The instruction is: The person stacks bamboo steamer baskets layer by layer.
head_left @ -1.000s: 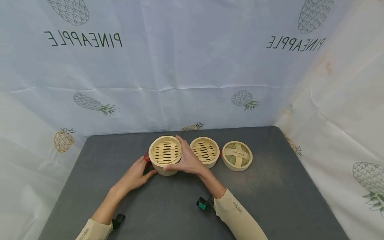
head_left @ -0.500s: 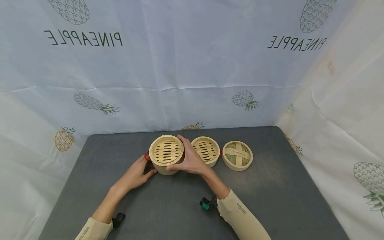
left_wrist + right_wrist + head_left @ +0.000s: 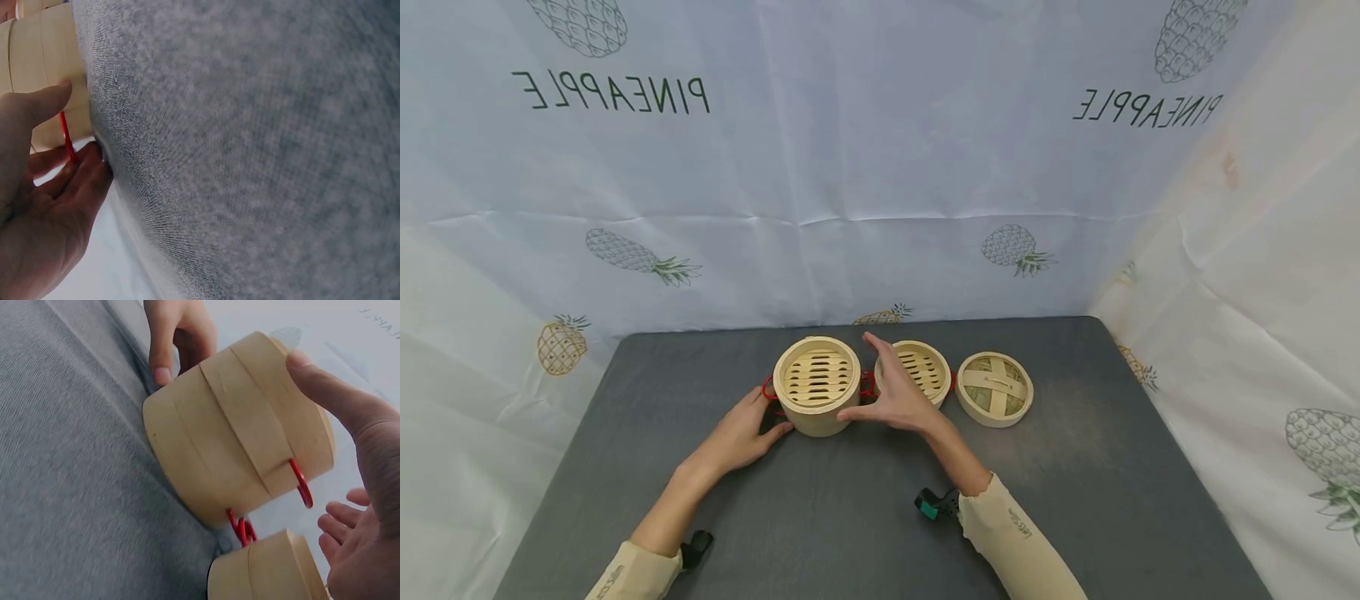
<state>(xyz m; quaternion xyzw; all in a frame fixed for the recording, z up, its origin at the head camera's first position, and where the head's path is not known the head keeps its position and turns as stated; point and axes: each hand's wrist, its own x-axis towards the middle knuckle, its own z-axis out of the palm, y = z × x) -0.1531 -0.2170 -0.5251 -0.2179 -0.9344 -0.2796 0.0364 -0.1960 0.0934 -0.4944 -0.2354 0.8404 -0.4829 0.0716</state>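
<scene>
Steamers (image 3: pixel 817 385) stand stacked between left hand (image 3: pixel 739 435), touching, and right hand (image 3: pixel 898 402), both loosely spread; the upper is pale, slatted.

On the table (image 3: pixel 820 525), the upper steamer (image 3: pixel 817 379) sits on the lower steamer (image 3: pixel 817 426), my left hand (image 3: pixel 737 436) at their left. To their right: the third steamer (image 3: pixel 931 371), partly behind my right hand (image 3: pixel 897 398), then the lid (image 3: pixel 997 389).

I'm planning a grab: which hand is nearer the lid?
Right. The right hand is left of the lid, beside the stack; the left hand is farther off, at the stack's left.
</scene>
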